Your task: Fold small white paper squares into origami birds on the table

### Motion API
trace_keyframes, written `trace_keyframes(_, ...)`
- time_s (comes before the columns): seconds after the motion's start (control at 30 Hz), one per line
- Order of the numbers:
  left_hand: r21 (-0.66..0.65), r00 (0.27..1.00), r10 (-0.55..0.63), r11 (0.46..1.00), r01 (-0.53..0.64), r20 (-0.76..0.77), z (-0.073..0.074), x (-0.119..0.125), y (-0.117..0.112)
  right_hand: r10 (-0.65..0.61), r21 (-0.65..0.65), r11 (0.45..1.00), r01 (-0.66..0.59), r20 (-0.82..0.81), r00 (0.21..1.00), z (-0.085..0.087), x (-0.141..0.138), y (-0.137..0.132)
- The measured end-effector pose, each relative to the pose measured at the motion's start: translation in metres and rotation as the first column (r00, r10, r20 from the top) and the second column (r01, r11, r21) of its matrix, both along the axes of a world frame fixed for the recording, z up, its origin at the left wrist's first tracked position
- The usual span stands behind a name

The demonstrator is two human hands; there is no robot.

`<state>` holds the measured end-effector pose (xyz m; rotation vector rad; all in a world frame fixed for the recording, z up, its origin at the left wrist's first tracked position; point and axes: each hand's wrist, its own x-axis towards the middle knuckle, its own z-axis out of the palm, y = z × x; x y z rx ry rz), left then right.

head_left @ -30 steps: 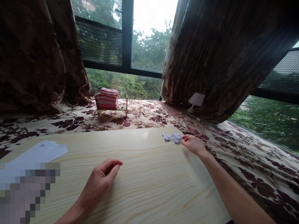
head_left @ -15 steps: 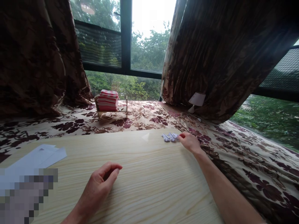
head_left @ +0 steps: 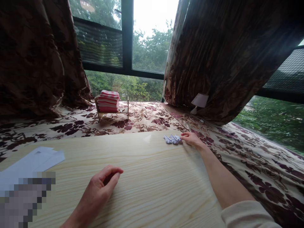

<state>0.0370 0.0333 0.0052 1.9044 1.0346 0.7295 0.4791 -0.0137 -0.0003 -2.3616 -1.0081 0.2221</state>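
My right hand is at the far right end of the table, its fingertips at the edge of a small row of folded white paper pieces. The fingers are loosely stretched out, and the paper beside them lies on the table top. My left hand rests near the table's middle, thumb and index finger curled together, with nothing visible between them. Several white paper sheets lie overlapping at the left side of the pale wooden table.
A blurred, pixelated object covers part of the sheets. Beyond the table, a small wooden stand carries folded pink-striped cloths on a floral cover. A small white lamp stands by the right curtain.
My right hand has eased slightly up at the folded papers, and more of the rightmost piece shows. My right sleeve has come into view. The left hand has barely moved.
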Motion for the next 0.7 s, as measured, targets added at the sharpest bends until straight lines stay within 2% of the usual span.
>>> trace_keyframes(0.13, 0.013, 1.000, 0.005, 1.000, -0.005, -0.002, 0.000, 0.000, 0.000, 0.038, -0.100, 0.994, -0.049, -0.107, 0.994, -0.003, 0.001, 0.001)
trace_keyframes(0.27, 0.020, 1.000, 0.011, 1.000, -0.011, 0.005, 0.001, 0.000, -0.001, 0.033, -0.149, 0.987, -0.053, -0.131, 0.991, -0.006, 0.001, 0.004)
trace_keyframes(0.7, 0.014, 1.000, -0.008, 1.000, 0.008, 0.012, 0.002, 0.000, 0.000, -0.043, -0.241, 0.969, 0.058, 0.064, 0.997, -0.009, 0.011, -0.001)
